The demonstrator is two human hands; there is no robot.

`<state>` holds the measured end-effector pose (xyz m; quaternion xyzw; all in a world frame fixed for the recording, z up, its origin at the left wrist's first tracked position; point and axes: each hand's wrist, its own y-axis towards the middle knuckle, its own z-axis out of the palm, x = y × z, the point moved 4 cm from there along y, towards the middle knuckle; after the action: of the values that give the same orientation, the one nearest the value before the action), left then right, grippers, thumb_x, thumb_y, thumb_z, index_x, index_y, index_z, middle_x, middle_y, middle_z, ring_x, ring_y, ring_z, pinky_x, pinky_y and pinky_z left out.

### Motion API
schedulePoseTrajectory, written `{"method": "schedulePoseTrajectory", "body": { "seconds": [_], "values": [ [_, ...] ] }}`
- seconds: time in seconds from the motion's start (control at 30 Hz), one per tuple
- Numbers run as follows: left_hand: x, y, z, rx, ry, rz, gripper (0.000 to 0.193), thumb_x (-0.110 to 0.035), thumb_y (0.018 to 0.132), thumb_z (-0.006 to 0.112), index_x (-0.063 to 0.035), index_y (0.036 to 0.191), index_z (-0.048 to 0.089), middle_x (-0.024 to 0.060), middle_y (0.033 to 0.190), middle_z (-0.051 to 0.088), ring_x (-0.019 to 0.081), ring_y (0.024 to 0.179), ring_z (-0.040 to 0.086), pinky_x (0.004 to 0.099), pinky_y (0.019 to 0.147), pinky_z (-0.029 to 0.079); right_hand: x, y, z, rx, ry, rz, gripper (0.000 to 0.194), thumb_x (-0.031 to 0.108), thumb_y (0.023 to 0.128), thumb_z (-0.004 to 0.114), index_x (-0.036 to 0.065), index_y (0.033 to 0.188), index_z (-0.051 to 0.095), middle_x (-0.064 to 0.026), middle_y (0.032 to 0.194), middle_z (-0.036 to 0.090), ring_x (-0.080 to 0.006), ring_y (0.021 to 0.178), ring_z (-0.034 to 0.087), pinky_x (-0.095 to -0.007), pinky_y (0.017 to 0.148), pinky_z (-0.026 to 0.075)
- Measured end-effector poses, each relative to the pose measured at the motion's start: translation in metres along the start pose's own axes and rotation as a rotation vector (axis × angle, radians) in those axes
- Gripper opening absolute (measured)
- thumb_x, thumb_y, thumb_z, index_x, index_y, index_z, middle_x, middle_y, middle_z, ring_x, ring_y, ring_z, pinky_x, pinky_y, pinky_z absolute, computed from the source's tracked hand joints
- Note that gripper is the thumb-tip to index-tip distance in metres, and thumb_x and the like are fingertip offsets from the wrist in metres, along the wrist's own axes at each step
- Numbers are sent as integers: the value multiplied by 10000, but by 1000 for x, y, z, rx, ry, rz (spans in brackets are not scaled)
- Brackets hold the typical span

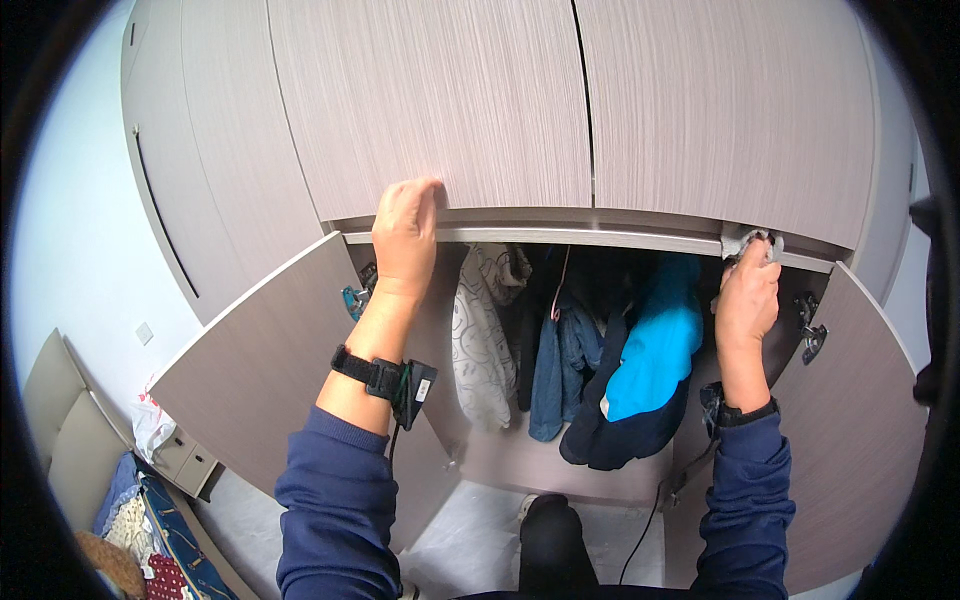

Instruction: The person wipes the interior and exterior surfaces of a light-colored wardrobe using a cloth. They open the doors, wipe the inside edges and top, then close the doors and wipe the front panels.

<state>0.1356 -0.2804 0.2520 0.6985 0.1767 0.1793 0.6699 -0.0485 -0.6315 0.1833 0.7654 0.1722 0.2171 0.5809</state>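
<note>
My left hand (406,232) is raised with fingers bent together against the lower part of the left upper wardrobe door (450,105). Its palm side is hidden, so I cannot tell whether it grips the door's edge. On the right, my right hand (748,296) holds a crumpled grey cloth (739,241) against the rail (540,235) under the upper doors. Below that rail the compartment stands open. Inside hang a white patterned garment (480,345), blue denim clothing (551,382) and a bright blue garment (656,352) over dark fabric.
Two lower doors stand swung out, the left door (277,360) and the right door (847,427), with metal hinges (811,330). A black cable (645,532) hangs near my right sleeve. At lower left are a bed headboard (71,427), a bedside cabinet (187,457) and a plastic bag (152,426).
</note>
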Motion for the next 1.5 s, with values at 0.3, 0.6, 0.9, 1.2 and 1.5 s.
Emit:
{"method": "schedulePoseTrajectory", "body": {
  "seconds": [0.3,0.6,0.9,1.2,1.5],
  "values": [
    [1,-3,-1,-13,-88,-105,118,-77,902,609,-66,1001,673,64,897,651,150,798,628,275,709,513,0,1,0,-9,-26,12,280,171,874,566,64,1119,483,-99,771,550,-222,609,654,-310,480,547],
    [1,-3,1,-8,-38,-56,105,-78,894,618,-68,986,669,69,873,643,151,774,620,267,697,499,0,0,1,-29,-45,4,288,174,870,571,62,1122,488,-104,786,557,-218,609,652,-301,491,549],
    [3,-5,1,-11,-39,-81,94,-92,902,608,-63,978,654,65,857,631,153,751,607,263,690,490,0,1,2,-8,1,4,290,174,873,566,69,1131,483,-109,789,557,-230,622,655,-313,488,551],
    [-50,14,4,146,-146,-56,158,-144,830,697,-45,858,576,80,767,582,202,684,581,315,649,488,1,1,-1,-54,-100,5,168,208,922,521,113,1060,517,-49,747,536,-157,564,620,-266,417,511],
    [-165,33,64,392,-266,366,220,-33,831,638,-91,1040,675,84,955,607,251,871,594,332,742,502,-2,2,-5,-86,-101,-11,218,196,883,558,116,1085,534,-27,731,492,-122,538,569,-238,396,476]
  ]
}}
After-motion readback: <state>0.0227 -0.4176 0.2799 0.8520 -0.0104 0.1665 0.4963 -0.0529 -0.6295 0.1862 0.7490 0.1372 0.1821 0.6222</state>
